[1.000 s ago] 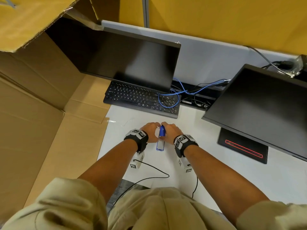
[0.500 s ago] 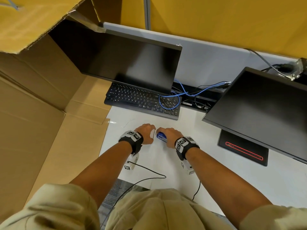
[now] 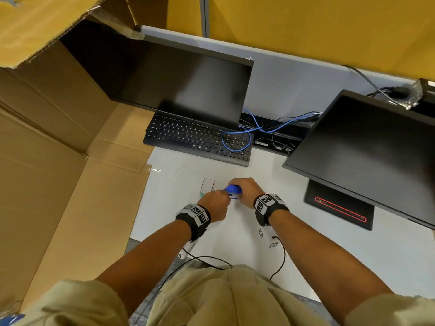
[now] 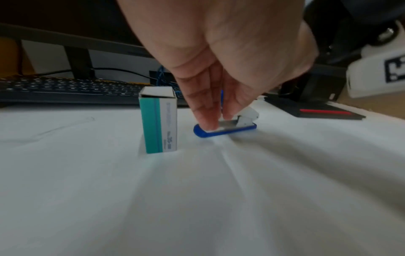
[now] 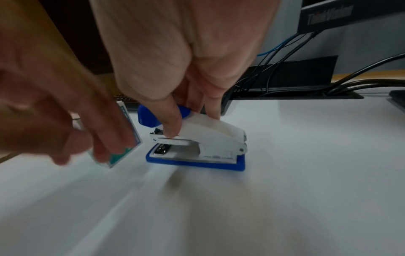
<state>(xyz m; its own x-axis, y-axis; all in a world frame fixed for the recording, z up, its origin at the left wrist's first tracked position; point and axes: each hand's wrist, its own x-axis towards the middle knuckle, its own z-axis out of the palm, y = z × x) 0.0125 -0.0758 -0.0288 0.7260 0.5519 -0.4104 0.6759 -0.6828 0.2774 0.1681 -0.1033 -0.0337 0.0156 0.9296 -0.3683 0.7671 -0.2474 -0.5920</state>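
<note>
A small stapler [image 5: 197, 155] with a blue base and a white and metal body lies on the white-covered table [image 3: 317, 250]. My right hand [image 5: 192, 123] pinches its white top between thumb and fingers, and the top is hinged slightly up. In the head view the stapler [image 3: 233, 189] shows between both hands. A small teal and white box [image 4: 158, 121] stands upright just left of it, its top flap open. My left hand [image 4: 210, 121] points straight fingers down at the stapler's front end and holds nothing. Whether those fingers touch the base is unclear.
A black keyboard [image 3: 197, 140] lies beyond the hands under a dark monitor [image 3: 179, 88]. A second monitor [image 3: 367, 156] on a black base [image 3: 339, 208] stands at the right. Blue cable [image 3: 235, 142] loops over the keyboard's right end. A large open cardboard box [image 3: 58, 172] fills the left side.
The stapler, held up on end between both hands a second ago, now lies flat on the table. My left hand has let go of the small box, which stands free.
</note>
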